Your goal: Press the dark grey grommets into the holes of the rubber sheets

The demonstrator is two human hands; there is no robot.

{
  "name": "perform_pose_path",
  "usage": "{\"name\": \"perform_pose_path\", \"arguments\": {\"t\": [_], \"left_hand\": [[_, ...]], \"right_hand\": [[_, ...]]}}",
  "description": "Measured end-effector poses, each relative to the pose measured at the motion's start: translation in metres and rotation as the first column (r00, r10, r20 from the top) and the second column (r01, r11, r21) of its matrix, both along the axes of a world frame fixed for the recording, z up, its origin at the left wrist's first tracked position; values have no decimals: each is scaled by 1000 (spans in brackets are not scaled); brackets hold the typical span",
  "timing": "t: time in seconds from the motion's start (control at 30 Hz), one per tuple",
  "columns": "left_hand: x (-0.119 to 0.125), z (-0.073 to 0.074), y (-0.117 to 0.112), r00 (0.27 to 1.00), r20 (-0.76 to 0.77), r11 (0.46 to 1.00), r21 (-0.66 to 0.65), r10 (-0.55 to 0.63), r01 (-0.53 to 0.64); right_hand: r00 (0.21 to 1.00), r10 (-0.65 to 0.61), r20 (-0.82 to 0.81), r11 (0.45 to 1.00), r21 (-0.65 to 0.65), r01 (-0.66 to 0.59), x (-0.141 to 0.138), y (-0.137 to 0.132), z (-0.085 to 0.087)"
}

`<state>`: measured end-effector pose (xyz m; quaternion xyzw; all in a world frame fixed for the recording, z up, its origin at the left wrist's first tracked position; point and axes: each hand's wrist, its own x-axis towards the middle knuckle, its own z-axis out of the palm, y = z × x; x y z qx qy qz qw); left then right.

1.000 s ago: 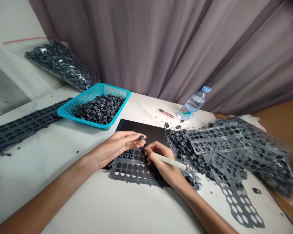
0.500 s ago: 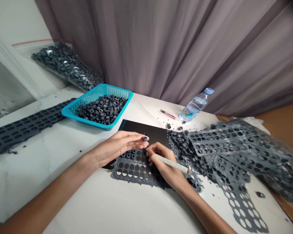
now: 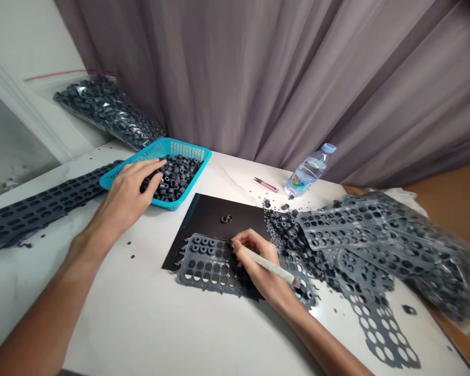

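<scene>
My left hand (image 3: 135, 183) reaches over the near left part of a turquoise basket (image 3: 192, 184), thumb and fingers apart above small black hollow cylinders (image 3: 176, 175). Nothing shows in its grasp, though the fingertips are partly hidden. In my right hand (image 3: 258, 253) is a white pen-shaped tool (image 3: 272, 269) with a reddish rear end. Its tip is down by a dark grey perforated sheet (image 3: 201, 266) with rows of round holes. Several cylinders (image 3: 203, 245) sit in two rows at the sheet's upper left. Two black rings (image 3: 226, 219) lie on the black mat (image 3: 207, 211).
A clear bag of black pieces (image 3: 105, 112) leans at the back left, above a long perforated strip (image 3: 47, 203). Pink thread snips (image 3: 266, 184) and a water bottle (image 3: 309, 169) are at the back. Perforated sheets (image 3: 348, 224) and loose bits pile up on the right.
My left hand has left the sheet, without the small black cylinder it held, and moved left and back to the basket. My right hand stays by the sheet with the pen-shaped tool.
</scene>
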<state>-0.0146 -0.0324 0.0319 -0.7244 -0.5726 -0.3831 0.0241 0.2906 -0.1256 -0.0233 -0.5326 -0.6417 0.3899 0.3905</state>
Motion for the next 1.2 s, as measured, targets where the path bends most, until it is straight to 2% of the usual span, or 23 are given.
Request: {"name": "perform_pose_path", "arguments": {"t": [0.07, 0.1, 0.13, 0.17, 0.2, 0.27, 0.3, 0.33, 0.43, 0.63, 1.03, 1.2], "left_hand": [[11, 1, -6, 997, 3, 997, -27, -71, 71], [18, 3, -11, 991, 30, 987, -87, -130, 132], [27, 5, -17, 973, 68, 955, -189, -219, 228], [34, 7, -24, 939, 117, 882, -322, -322, 343], [41, 9, -30, 894, 164, 773, -454, -416, 443], [49, 11, -39, 814, 222, 554, -634, -537, 539], [51, 10, -42, 791, 230, 488, -680, -567, 547], [51, 9, -44, 780, 229, 457, -701, -582, 548], [51, 3, -44, 777, 213, 462, -700, -592, 544], [55, -2, -44, 753, 136, 525, -638, -644, 564], [58, -4, -45, 745, 86, 533, -645, -662, 548], [59, -6, -45, 738, 54, 547, -636, -673, 545]], "right_hand": [[999, -12, 38, 996, 89, 8, 0, -4, 3], [998, -7, 57, 991, 136, 0, -1, -6, 4], [997, 10, 72, 986, 168, -22, -2, -8, 5], [996, 39, 80, 983, 175, -52, -4, -11, 5], [994, 75, 77, 984, 157, -86, -6, -12, 6], [988, 148, 36, 987, 50, -150, -9, -14, 6], [985, 171, 1, 985, -17, -171, -11, -14, 6], [983, 181, -32, 980, -75, -183, -11, -14, 6], [983, 162, -87, 971, -163, -174, -13, -10, 6], [981, 147, -127, 973, -163, -167, -13, -10, 5], [985, 118, -123, 981, -140, -135, -13, -10, 2], [985, 151, -87, 975, -150, -163, -13, -10, 4]]}}
